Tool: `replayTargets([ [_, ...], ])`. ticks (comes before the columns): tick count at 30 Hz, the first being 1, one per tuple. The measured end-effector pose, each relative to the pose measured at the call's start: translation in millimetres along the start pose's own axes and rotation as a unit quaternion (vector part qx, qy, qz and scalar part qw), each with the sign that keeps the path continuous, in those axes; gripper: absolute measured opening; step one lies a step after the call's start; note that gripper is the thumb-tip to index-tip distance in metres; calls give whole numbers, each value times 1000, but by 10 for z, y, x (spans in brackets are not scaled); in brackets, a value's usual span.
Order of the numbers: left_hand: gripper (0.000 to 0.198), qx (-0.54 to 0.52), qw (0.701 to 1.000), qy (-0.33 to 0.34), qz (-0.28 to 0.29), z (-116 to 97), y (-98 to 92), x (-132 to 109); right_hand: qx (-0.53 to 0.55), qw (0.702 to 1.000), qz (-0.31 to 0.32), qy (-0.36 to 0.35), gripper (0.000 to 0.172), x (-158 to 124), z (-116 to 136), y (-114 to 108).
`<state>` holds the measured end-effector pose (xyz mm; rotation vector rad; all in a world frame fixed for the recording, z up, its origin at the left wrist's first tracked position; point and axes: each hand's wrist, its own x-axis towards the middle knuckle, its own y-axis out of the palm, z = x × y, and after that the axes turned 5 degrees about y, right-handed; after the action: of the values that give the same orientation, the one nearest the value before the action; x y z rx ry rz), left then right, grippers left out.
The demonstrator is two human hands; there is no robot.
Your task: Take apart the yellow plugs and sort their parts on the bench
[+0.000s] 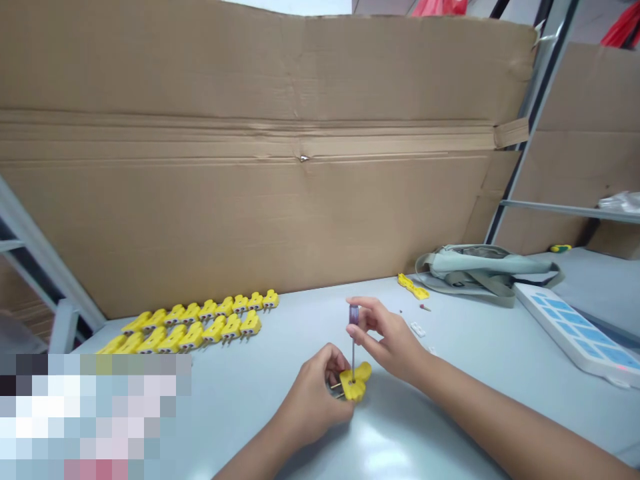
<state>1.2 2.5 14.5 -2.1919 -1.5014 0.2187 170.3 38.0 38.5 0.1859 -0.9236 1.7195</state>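
Observation:
A yellow electrical plug [356, 385] with metal pins is in my left hand [320, 393], held low over the table, its pins pointing left toward the palm. My right hand [387, 337] grips the purple handle of a screwdriver [353, 353] between thumb and fingers. The screwdriver stands upright, its shaft running down to a small hole in the plug's face. Just beyond my right hand lie small white parts [418, 329] and a tiny screw-like piece [425, 307]. Part of the plug is covered by my left fingers.
Two rows of yellow plugs [191, 335] line the table's left back. Yellow pieces [413, 287] lie near a grey-green bag [480, 267]. A white case with blue compartments [583, 333] is at the right. A cardboard sheet [280, 220] walls the back; a blurred patch covers the lower left.

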Motion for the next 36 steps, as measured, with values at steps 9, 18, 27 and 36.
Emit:
replayTargets([
  [9,32,-33,999,-34,19,8,-9,-22,233,969,-60,51,11,-34,134,75],
  [18,35,-16,999,-32,30,-74,-27,-32,327,922,-38,203,29,82,110,95],
  [27,36,-16,998,1,66,-20,-48,-39,368,898,167,172,36,18,89,-2],
  [36,38,21,998,-31,42,1,-321,-45,411,885,126,177,35,113,262,281],
])
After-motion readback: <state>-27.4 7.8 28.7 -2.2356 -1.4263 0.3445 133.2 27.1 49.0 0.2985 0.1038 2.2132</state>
